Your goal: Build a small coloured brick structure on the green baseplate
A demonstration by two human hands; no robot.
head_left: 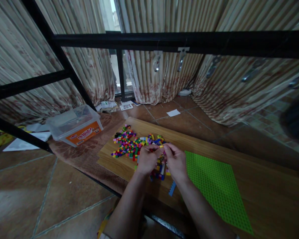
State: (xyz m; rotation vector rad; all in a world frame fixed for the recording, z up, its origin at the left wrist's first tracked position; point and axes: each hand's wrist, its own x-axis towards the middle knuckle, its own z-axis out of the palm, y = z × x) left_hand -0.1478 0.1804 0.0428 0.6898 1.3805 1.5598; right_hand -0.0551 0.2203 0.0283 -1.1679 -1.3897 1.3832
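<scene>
A heap of small coloured building bricks point(129, 144) lies on the left part of a wooden board point(264, 199). My left hand point(147, 159) and my right hand point(175, 161) meet just above the near edge of the heap, fingers pinched together on small bricks point(161, 147) held between them. Under my hands more bricks lie on the board, among them a blue strip point(172, 188). A green studded baseplate point(216, 186) lies flat to the right of my right hand.
A clear plastic box point(74, 124) with an orange label stands on brown cloth at the left. Black metal bars point(179, 41) cross overhead. Curtains hang behind, papers point(114, 106) lie on the tiled floor.
</scene>
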